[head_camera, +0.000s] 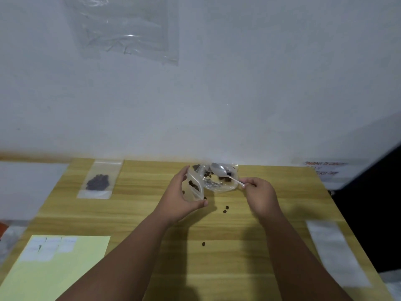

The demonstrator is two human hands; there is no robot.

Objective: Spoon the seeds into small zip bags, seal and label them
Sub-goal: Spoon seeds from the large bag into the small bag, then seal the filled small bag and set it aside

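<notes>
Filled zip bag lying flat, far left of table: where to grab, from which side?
Pinch the filled zip bag at a near corner of its clear margin, coming from the near side of the table. It lies flat with the seeds bunched mid-bag, so that strip is probably thin, empty film.

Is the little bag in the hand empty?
No, not empty: dark seeds show inside the little bag the left hand holds.

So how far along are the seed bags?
One filled bag lies on the left, with no label showing. The left hand holds a second bag with a few seeds in it. The right hand holds the spoon over the seed heap. Left: sealing, sticking labels, picking up spilled seeds.
</notes>
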